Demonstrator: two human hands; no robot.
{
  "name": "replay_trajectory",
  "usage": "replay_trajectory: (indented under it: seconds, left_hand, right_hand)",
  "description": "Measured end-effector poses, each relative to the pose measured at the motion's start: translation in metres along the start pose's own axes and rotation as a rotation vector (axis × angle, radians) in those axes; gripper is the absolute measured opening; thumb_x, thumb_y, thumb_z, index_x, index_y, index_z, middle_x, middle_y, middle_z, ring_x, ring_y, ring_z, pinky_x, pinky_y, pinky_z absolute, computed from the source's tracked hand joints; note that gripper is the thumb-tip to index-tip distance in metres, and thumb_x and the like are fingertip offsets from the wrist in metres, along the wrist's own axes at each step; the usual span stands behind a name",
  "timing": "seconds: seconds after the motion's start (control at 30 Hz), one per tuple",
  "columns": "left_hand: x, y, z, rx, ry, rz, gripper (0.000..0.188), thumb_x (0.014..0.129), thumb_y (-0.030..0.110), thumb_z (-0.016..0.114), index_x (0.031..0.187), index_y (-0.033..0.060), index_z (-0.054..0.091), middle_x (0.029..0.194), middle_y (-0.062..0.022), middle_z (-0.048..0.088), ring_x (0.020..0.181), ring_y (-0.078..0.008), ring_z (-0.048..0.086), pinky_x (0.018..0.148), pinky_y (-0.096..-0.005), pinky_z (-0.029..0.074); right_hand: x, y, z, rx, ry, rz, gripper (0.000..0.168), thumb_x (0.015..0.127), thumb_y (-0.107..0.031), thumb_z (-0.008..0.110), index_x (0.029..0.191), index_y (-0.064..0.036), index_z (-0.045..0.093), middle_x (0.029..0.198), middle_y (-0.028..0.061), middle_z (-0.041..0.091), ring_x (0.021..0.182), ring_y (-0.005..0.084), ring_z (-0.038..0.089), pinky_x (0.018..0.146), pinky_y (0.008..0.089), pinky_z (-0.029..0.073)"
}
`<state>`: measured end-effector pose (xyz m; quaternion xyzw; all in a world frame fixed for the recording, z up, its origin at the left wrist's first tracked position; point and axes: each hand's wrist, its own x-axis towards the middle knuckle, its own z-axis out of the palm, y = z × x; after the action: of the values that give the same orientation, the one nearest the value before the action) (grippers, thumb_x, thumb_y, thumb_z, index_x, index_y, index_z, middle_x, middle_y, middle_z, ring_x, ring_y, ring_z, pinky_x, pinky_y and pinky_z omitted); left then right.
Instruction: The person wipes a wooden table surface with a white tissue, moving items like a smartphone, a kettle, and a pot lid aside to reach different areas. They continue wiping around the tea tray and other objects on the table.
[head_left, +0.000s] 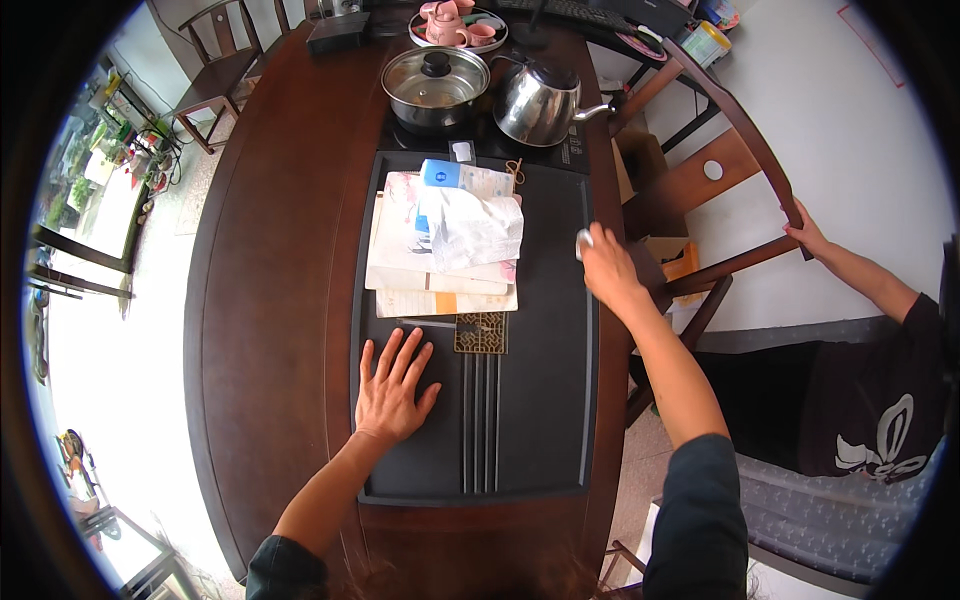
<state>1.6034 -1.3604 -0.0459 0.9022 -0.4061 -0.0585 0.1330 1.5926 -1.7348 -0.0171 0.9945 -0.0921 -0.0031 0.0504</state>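
My left hand (396, 386) lies palm down with fingers spread on a black tea tray (544, 420), holding nothing. At the tray's right rim, my right hand (609, 270) grips a small white wad (583, 244), perhaps tissue; most of it is hidden by the fingers. Between and beyond my hands is a stack of papers or booklets (394, 259). A blue-and-white tissue pack (442, 174) rests on the stack, with a loose white tissue (476, 229) spread out from it. Just below the papers sits a patterned drain grate (484, 341), and grooves run from it towards me.
Behind the tray, a lidded glass-topped pot (435, 90) and a steel kettle (538, 101) stand on a black cooktop (397, 139). A pink tea set (448, 30) is farther back. At right, another person's hand (806, 229) holds a wooden chair (739, 90) close to the wooden table (262, 300).
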Motion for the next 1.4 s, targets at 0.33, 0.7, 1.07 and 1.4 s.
replay_trajectory:
  seconds: [0.33, 0.7, 1.07, 1.4]
  left_hand:
    - [0.002, 0.003, -0.002, -0.024, 0.008, 0.007, 0.058, 0.083, 0.029, 0.062, 0.136, 0.0106, 0.044, 0.149, -0.0069, 0.033, 0.14, -0.0266, 0.024, 0.114, -0.0521, 0.009]
    - [0.003, 0.007, -0.003, 0.04, -0.03, 0.006, 0.058, 0.082, 0.026, 0.061, 0.135, 0.01, 0.044, 0.149, -0.0077, 0.033, 0.141, -0.0285, 0.023, 0.115, -0.0516, 0.009]
    - [0.003, 0.006, -0.005, 0.041, -0.022, -0.008, 0.058, 0.083, 0.032, 0.062, 0.135, 0.0122, 0.045, 0.149, -0.0057, 0.033, 0.141, -0.0265, 0.023, 0.114, -0.0527, 0.009]
    - [0.002, 0.001, -0.003, -0.004, -0.04, 0.002, 0.06, 0.083, 0.033, 0.061, 0.136, 0.0117, 0.044, 0.149, -0.0076, 0.032, 0.141, -0.027, 0.023, 0.114, -0.0529, 0.008]
  right_hand:
    - [-0.131, 0.059, -0.045, 0.789, 0.25, 0.577, 0.03, 0.086, 0.005, 0.054, 0.114, -0.003, 0.062, 0.109, 0.0127, 0.054, 0.102, 0.0271, 0.056, 0.091, 0.0324, 0.043]
    - [-0.156, 0.004, -0.001, 0.811, 0.503, 0.552, 0.043, 0.085, 0.003, 0.059, 0.125, -0.005, 0.047, 0.116, 0.0142, 0.051, 0.102, 0.025, 0.056, 0.089, 0.0332, 0.046]
    - [-0.039, 0.0, 0.022, 0.287, 0.552, 0.325, 0.021, 0.078, 0.004, 0.059, 0.096, -0.006, 0.061, 0.088, 0.0108, 0.056, 0.082, 0.0307, 0.051, 0.073, 0.0411, 0.042]
    - [0.11, 0.065, 0.048, 0.356, 0.652, 0.413, 0.028, 0.08, 0.002, 0.058, 0.104, -0.008, 0.068, 0.101, 0.011, 0.058, 0.099, 0.0319, 0.056, 0.086, 0.0388, 0.046]
